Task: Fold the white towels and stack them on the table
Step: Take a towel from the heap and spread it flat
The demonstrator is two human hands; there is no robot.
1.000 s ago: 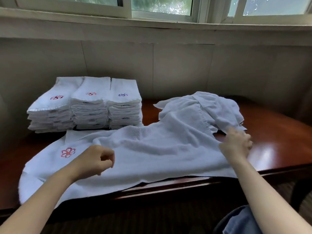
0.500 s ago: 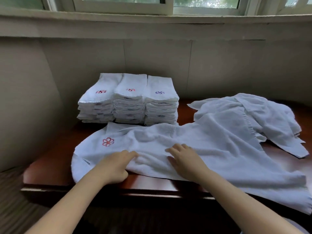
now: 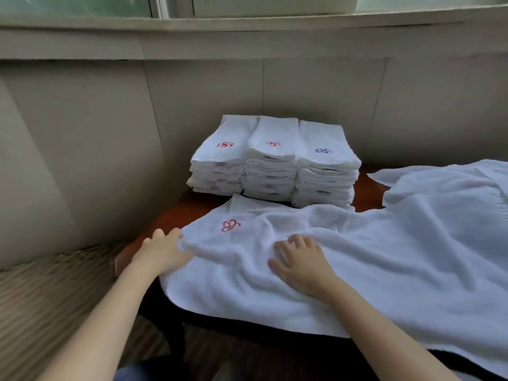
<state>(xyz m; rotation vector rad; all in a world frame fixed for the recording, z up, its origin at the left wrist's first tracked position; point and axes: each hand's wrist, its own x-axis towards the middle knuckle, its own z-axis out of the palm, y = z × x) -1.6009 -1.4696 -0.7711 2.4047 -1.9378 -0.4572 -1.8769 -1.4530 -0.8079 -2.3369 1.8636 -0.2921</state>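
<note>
At the table (image 3: 176, 213) edge nearest, the right hand (image 3: 299, 262) pressed open fingers on the spread towel (image 3: 384, 257), seemingly anchoring it, while the left hand (image 3: 162, 251) touched its end, grip unclear, short of the folded stacks (image 3: 275, 160) beyond.

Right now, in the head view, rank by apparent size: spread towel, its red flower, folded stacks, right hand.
1. spread towel
2. folded stacks
3. right hand (nearer the camera)
4. its red flower
</note>
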